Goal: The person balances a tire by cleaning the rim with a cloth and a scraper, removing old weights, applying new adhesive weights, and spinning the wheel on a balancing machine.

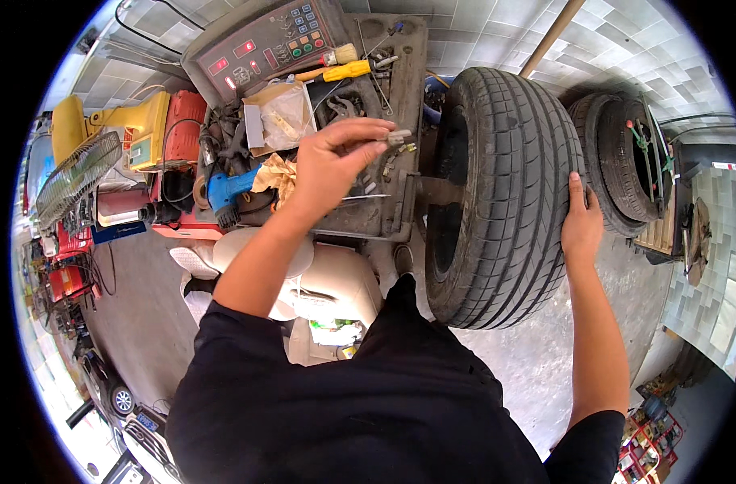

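A car wheel with a black treaded tyre [513, 194] stands upright on the shaft of a wheel balancer [360, 214], right of its tray. My left hand [336, 157] is raised over the tray, thumb and fingers pinched on a small grey wheel weight [398, 137]. At the tyre's right edge, my right hand [582, 226] grips the shoulder, with the thumb side on the tread and other fingers partly hidden behind the edge. Beneath my left hand, several small loose pieces lie in the tray, near a yellow-handled screwdriver [346, 71].
The balancer's control panel [263, 52] rises at the back. A blue power tool [229, 192] and an open small box [278, 117] lie on the tray's left. A beige car seat [336, 278] stands below. More tyres [618, 161] lean at the right wall; a fan [79, 179] stands left.
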### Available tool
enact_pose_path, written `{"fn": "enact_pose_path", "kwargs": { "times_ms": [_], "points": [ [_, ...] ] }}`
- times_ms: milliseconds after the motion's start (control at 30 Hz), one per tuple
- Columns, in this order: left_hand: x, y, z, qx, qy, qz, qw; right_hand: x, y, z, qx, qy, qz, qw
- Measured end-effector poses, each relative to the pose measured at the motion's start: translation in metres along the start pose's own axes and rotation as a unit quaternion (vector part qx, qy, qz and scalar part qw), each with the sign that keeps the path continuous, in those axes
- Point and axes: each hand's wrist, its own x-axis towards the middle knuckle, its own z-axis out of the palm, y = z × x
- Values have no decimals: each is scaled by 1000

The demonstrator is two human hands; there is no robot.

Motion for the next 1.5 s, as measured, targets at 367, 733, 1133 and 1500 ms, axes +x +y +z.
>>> {"fn": "enact_pose_path", "kwargs": {
  "times_ms": [367,733,1133,1500],
  "points": [
    [-25,48,15,225,66,399,886,-7,-1,-5,5,7,-16,1000],
    [-83,52,4,217,171,356,893,-10,6,-5,-1,0,-11,1000],
    [-110,62,-17,259,222,369,864,-7,6,-2,-16,-11,-12,1000],
    [-129,61,-35,237,244,346,874,-43,-32,-9,97,157,-228,956]
  ]
}}
